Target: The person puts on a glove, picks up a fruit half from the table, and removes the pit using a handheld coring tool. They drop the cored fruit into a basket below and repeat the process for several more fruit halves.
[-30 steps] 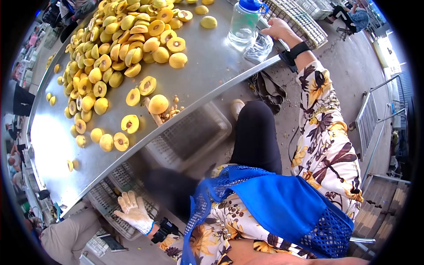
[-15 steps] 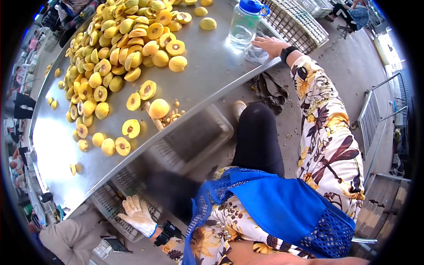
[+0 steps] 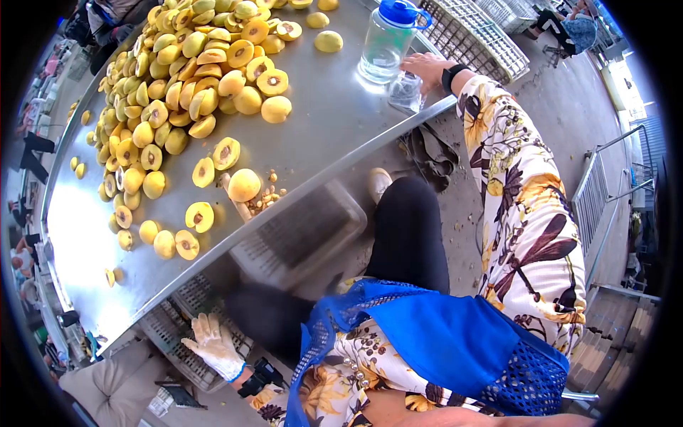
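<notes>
My right hand (image 3: 427, 69), bare with a dark wristband, reaches to the table's near corner. Its fingers stretch over a crumpled piece of clear plastic (image 3: 405, 93), their tips close beside a water bottle (image 3: 384, 46) with a blue lid. Low at the left, away from the tabletop, my left hand (image 3: 215, 347) wears a white glove and hangs with fingers spread and nothing in it. A heap of halved yellow peaches (image 3: 171, 85) covers much of the metal table (image 3: 313, 135). A peach (image 3: 244, 185) rests by a small pile of pits (image 3: 265, 200) at the edge.
Below the table edge stand a pale crate (image 3: 299, 249) and a second plastic crate (image 3: 178, 334) near my left hand. A white slatted crate (image 3: 473, 35) sits beyond the bottle. A metal rack (image 3: 594, 192) stands at right. Other people are in the background.
The view has shifted slightly, so the table and fruit appear a little to the left. My right hand stays by the plastic and bottle; my gloved left hand still hangs spread.
</notes>
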Available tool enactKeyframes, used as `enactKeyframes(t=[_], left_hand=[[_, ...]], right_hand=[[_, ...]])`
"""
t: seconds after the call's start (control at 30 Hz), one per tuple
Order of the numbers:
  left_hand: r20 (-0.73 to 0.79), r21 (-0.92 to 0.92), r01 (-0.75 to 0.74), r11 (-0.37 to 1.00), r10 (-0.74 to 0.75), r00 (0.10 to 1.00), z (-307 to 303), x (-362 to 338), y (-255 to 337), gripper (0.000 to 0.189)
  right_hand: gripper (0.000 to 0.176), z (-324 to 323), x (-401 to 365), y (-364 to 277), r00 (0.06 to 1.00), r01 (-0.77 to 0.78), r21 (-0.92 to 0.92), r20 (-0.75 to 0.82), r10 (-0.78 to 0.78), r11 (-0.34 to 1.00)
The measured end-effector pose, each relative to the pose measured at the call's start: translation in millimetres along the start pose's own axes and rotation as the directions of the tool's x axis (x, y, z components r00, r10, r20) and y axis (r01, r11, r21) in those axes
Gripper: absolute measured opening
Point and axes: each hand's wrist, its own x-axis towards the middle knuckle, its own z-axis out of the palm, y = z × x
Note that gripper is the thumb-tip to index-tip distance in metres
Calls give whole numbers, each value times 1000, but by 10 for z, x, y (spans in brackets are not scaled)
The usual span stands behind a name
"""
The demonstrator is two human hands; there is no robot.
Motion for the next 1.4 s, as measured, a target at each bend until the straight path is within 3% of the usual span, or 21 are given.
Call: enactKeyframes(t=[0.1, 0.17, 0.27, 0.4, 0.47, 0.5, 0.6, 0.67, 0.7, 0.73, 0.77, 0.8, 0.83, 0.87, 0.9, 0.97, 1.03, 1.07, 1.1, 1.17, 1.4], left_hand=[[74, 2, 12, 1000, -12, 997, -94, 15, 11, 67], [381, -40, 87, 995, -65, 922, -372, 201, 23, 66], [571, -83, 135, 987, -63, 818, -348, 222, -8, 63], [532, -52, 73, 996, -34, 846, -362, 266, -2, 58], [143, -80, -16, 997, 28, 989, 313, -127, -26, 54], [-62, -84, -66, 994, 61, 996, 567, -246, -31, 52], [233, -89, -47, 995, 67, 970, 193, -127, -8, 54], [263, -50, -41, 998, 53, 963, -123, -38, 25, 58], [278, -29, -37, 999, 44, 959, -196, -11, 42, 60], [235, -20, -43, 999, 47, 971, -182, -2, 51, 60], [191, -12, -48, 999, 49, 980, -168, -1, 60, 61], [147, -3, -50, 999, 50, 988, -159, 0, 57, 62], [220, -15, -34, 999, 37, 975, -197, 59, 56, 63], [287, -27, -21, 999, 28, 957, -263, 165, 40, 64], [351, -38, -8, 999, 21, 936, -229, 153, 61, 65], [133, -7, -48, 999, 49, 990, 45, -26, 45, 63], [-11, 14, -71, 997, 71, 997, 141, -145, 52, 62], [-44, 21, -79, 997, 80, 996, 129, -171, 46, 63], [-75, 26, -87, 996, 89, 993, 115, -183, 31, 64], [-52, 38, -97, 995, 99, 994, -63, -192, 23, 64], [-138, 87, -114, 990, 125, 983, -135, -164, 100, 67]], right_hand=[[89, -95, -106, -158, 997, -53, 7, 53, 52, 999], [87, -53, -109, -161, 994, -84, 14, 66, 83, 996], [76, 70, -217, -255, 987, -161, 79, 34, 159, 984], [70, 155, -295, -258, 983, -184, 143, 34, 181, 972], [68, 120, -303, -263, 983, -185, 180, 37, 181, 966], [68, 94, -313, -241, 983, -185, 201, 39, 181, 962], [67, -122, -400, -148, 972, -231, 305, 106, 208, 924], [69, -534, -529, -228, 931, -358, 302, 184, 314, 883], [69, -644, -565, -219, 909, -417, 314, 154, 388, 853], [70, -934, -643, -365, 926, -363, 439, 70, 372, 822], [67, -979, -562, -333, 842, -182, 392, -412, 349, 902], [65, -1020, -492, -295, 560, -46, 257, -794, 238, 965], [67, -1287, -510, -417, 644, -226, 392, -627, 439, 892], [63, -1498, -469, -509, 530, -463, 170, -734, 425, 870], [80, -1733, -470, -620, 621, -335, 378, -600, 504, 863], [80, -1557, -148, -191, 659, -16, 367, -695, 286, 930], [76, -1757, -61, -351, 866, -70, 508, -396, 305, 859], [69, -1684, -5, -397, 845, 33, 482, -481, 233, 876], [64, -1649, 177, -253, 933, 21, 341, -344, 104, 940], [60, -1589, 278, -180, 926, -129, 239, -318, 203, 963], [60, -1380, 19, 124, 856, -295, 202, -379, 352, 934]])
